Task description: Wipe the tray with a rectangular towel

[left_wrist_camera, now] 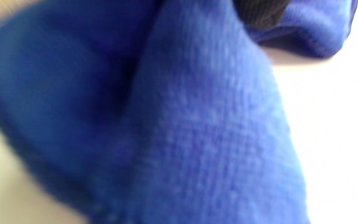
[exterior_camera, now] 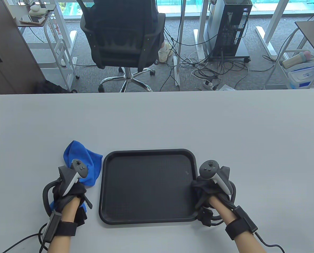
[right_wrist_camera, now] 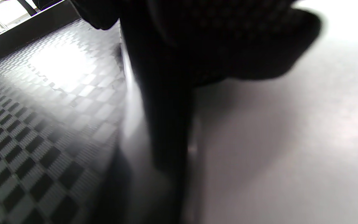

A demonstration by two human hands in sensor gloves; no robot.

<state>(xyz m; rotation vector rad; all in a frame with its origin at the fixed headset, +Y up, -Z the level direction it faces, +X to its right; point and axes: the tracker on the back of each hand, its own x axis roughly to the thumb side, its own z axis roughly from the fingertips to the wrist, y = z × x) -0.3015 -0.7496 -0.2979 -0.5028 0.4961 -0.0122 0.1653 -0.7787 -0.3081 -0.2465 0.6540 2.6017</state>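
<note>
Towel (exterior_camera: 79, 160) bunched under left hand (exterior_camera: 67, 188) fingers, beside tray (exterior_camera: 146, 184).

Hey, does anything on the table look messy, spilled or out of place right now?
Nothing spilled or damaged. The blue towel is bunched, not flat, under the left hand beside the tray; the right hand rests on its right rim.

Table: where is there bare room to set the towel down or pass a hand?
The table is bare beyond the tray's far rim, and to the right of the right hand. The tray floor is bare too. Crowded: the strip left of the tray, where the left hand holds the blue towel, and the tray's right rim under the right hand.
</note>
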